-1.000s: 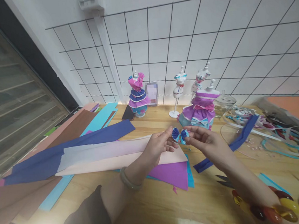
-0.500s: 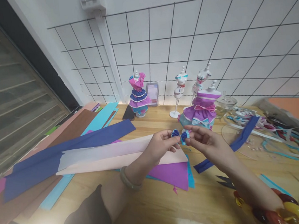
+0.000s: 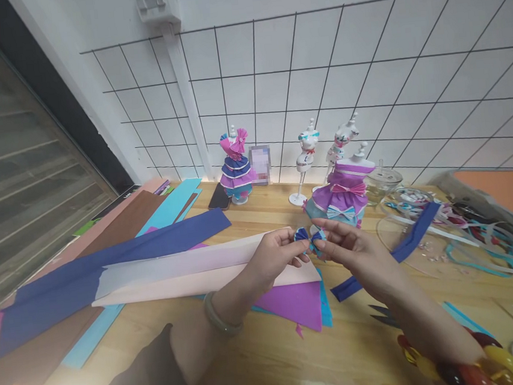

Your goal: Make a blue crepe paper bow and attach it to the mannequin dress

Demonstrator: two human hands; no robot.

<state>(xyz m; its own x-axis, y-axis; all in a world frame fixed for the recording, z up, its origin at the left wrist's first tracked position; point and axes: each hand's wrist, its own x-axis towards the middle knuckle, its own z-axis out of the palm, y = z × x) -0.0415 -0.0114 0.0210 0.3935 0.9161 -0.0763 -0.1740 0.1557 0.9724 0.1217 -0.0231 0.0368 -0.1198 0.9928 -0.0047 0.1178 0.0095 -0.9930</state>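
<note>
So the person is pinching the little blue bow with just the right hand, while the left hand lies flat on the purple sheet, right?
Not quite: the left hand is also at the bow, pinching its left side, as the head view shows. The right hand does pinch it.

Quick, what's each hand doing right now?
Left hand: closed on the blue bow.
Right hand: closed on the same bow's other side.

The matt, paper-like navy strip [image 3: 205, 226] (faintly creased) lies on smooth, slightly glossy wood [image 3: 273, 366].
</note>
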